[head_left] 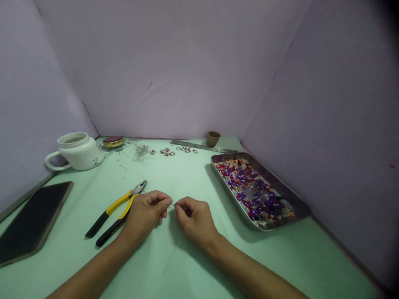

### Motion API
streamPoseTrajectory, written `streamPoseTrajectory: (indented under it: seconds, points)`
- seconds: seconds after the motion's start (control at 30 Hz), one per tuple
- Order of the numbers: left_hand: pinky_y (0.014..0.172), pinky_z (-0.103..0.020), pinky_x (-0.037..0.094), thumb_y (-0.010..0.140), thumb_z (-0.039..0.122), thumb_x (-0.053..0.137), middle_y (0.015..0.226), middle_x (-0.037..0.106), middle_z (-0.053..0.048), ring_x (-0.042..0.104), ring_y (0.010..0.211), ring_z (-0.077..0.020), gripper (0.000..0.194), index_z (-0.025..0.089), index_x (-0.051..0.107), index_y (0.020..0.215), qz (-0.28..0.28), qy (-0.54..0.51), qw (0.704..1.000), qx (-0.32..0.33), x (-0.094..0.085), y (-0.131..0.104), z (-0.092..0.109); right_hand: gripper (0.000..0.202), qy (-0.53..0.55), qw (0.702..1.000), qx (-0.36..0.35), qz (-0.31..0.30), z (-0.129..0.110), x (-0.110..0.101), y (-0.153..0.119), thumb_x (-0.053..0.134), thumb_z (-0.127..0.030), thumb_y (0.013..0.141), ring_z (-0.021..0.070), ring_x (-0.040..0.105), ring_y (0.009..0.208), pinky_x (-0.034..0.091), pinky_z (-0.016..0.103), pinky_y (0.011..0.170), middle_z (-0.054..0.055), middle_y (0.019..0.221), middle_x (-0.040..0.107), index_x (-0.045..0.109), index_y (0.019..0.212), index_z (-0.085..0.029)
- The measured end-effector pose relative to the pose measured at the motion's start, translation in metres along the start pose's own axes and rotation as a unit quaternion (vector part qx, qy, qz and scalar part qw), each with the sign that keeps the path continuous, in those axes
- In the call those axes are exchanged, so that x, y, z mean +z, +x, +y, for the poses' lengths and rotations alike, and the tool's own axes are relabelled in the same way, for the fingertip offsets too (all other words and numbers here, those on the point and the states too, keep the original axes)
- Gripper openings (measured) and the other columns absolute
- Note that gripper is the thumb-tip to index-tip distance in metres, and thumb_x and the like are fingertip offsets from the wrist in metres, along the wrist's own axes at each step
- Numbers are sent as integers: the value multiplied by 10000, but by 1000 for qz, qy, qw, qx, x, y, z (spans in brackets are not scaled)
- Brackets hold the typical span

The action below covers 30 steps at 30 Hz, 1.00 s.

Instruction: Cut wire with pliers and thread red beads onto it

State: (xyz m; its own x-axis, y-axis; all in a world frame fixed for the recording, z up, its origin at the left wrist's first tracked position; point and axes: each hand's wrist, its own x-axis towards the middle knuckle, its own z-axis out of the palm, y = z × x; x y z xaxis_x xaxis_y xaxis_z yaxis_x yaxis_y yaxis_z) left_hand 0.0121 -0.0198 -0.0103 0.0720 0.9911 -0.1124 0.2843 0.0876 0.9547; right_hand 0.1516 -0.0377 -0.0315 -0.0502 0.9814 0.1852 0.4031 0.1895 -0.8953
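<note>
Near the middle of the green table (149, 270), my left hand (148, 211) pinches a thin wire (173, 205) between thumb and fingers. Just to its right, my right hand (196, 218) is closed on the same wire, with a small gap between the two hands. Part of a fine strand hangs below them, faint and blurred. Pliers (120, 207) with yellow and black handles lie beside my left hand, jaws pointing away. A metal tray (226, 189) of purple, red and pale beads stands to the right.
At the left are a dark phone (34, 220) and a white mug (81, 153). Along the back lie a gold-rimmed round case (113, 142), tangled wire bits (141, 152), red-beaded rings (167, 152), long straight wires (199, 146) and a brown cup (213, 139).
</note>
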Motion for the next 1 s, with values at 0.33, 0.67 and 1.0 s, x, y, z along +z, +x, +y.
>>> streamPoseTrajectory:
  seconds: [0.33, 0.67, 1.0]
  points:
    - [403, -193, 334, 684, 330, 597, 433, 502, 46, 409, 396, -75, 188, 144, 588, 654, -3, -28, 1000, -7, -1, -1, 4, 120, 108, 993, 44, -9, -3, -1, 2, 497, -229, 727, 71, 429, 435, 345, 189, 425, -28, 506, 507, 569, 670, -152]
    - [406, -203, 332, 652, 307, 619, 425, 508, 42, 424, 388, -77, 181, 129, 581, 647, -60, -54, 997, -13, -2, -1, 3, 118, 237, 959, 147, -55, -5, 0, 8, 528, -248, 703, 60, 385, 324, 330, 178, 327, -61, 402, 451, 536, 645, -145]
    - [406, -202, 314, 652, 282, 607, 423, 498, 41, 418, 392, -77, 153, 134, 581, 621, -84, -55, 995, -14, -5, 0, 3, 129, 236, 959, 139, -75, -4, 0, 6, 536, -254, 702, 48, 380, 331, 320, 171, 328, -62, 416, 448, 534, 646, -138]
